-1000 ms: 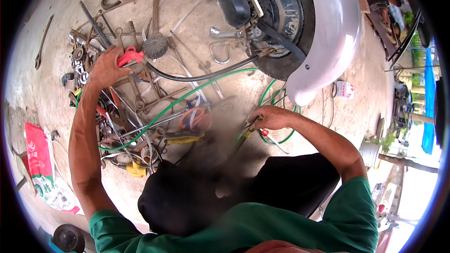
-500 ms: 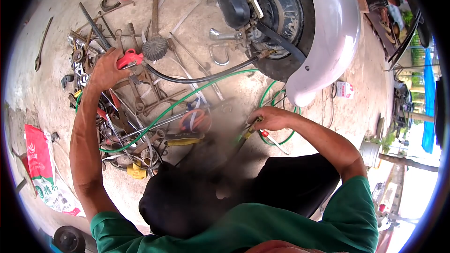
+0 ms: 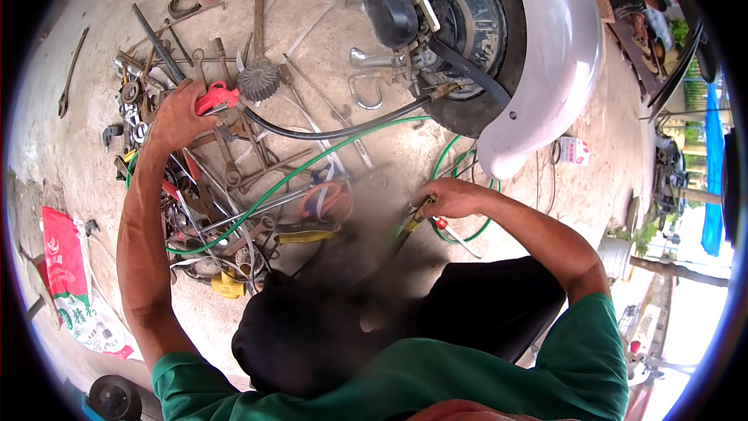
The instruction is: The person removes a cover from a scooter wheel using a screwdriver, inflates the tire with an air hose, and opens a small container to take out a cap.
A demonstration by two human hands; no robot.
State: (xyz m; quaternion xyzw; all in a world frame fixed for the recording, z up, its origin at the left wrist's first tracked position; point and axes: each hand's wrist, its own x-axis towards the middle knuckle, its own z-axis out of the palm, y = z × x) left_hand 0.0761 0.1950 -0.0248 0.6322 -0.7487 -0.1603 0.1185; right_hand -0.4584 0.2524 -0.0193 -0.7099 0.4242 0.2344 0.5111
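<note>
My left hand point(image 3: 178, 117) is closed on a red-handled tool point(image 3: 216, 98) at the top of a heap of wrenches and other metal tools point(image 3: 234, 175). Just right of that tool lies a ribbed round metal part point(image 3: 258, 80). My right hand point(image 3: 450, 198), fingers closed, grips a tool with a yellowish handle point(image 3: 421, 214) above the floor, near my knees. Its lower end is blurred by a dark smear in the picture. A green cord point(image 3: 312, 162) runs over the heap and loops beside my right hand.
A wheel point(image 3: 471, 27) under a silver fender point(image 3: 557, 54) stands at the upper right, with a black cable point(image 3: 335, 134) running from it. A red and white bag point(image 3: 66, 257) lies at far left. A small white box point(image 3: 574, 150) sits right of the fender's tip.
Both hands stay nearly still, with the same tools in them. The view has shifted very slightly.
</note>
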